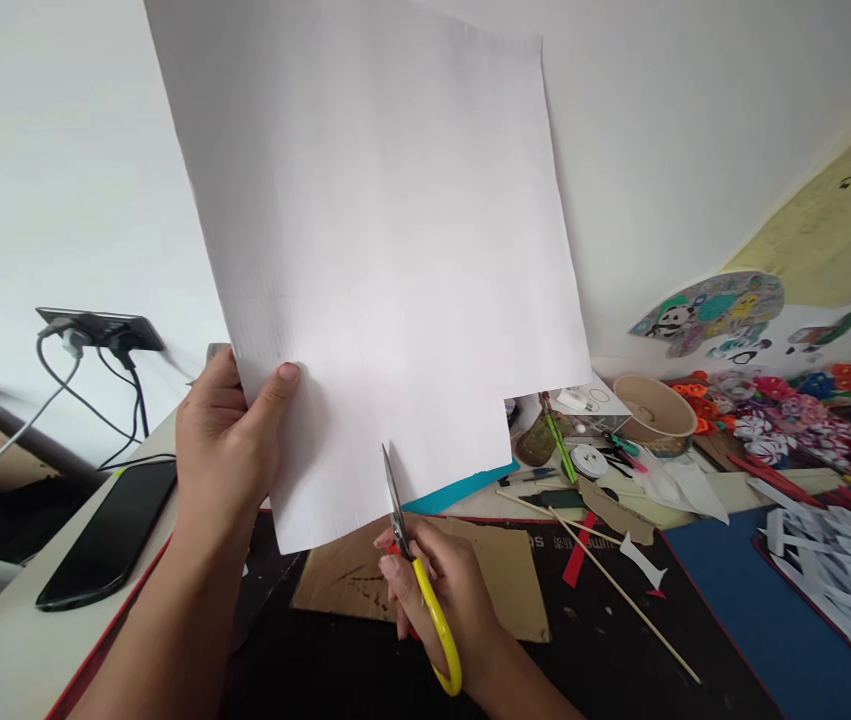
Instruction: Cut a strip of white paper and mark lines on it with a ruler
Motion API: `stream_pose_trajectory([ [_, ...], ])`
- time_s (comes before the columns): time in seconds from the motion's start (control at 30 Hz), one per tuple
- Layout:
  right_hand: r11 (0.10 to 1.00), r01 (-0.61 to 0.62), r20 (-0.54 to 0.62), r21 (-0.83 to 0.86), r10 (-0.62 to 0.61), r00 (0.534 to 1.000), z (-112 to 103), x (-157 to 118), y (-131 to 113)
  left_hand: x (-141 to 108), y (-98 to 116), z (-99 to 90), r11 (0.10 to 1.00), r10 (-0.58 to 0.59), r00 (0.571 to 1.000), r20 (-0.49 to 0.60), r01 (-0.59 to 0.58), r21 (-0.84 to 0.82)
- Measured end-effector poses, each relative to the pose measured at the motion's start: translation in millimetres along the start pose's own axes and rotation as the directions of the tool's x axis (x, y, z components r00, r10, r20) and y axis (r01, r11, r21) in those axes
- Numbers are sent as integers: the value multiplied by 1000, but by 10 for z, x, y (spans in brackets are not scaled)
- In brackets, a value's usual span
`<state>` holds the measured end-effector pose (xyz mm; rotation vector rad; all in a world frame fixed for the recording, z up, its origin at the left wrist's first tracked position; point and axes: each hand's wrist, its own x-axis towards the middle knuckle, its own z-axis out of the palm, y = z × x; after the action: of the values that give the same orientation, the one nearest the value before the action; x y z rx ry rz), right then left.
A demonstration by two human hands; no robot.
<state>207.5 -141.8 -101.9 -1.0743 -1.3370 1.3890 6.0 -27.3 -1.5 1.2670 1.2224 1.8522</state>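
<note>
A large white sheet (410,250) is held up in front of me, with a rectangular notch at its lower right corner. My left hand (234,430) grips its lower left edge, thumb on the near face and fingers behind. Yellow-handled scissors (436,625) are in my right hand (447,590), below the bottom edge of the sheet. One blade shows in front of the paper, pointing up; the other blade is hidden.
Brown cardboard (507,570) lies on a black mat (620,650). A phone (110,535) is at the left, below a wall socket with cables. Wooden sticks, red scraps, a round bowl (654,408), colourful flowers and piled white paper strips (837,580) are at the right.
</note>
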Motion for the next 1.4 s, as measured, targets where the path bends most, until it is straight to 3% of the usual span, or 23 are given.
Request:
stream_pose_trajectory([
  [1.4,995,-30,-44,-92,27,999,1,3,-38,-2,-20,14,1000,19,1000,-9,-19,15],
])
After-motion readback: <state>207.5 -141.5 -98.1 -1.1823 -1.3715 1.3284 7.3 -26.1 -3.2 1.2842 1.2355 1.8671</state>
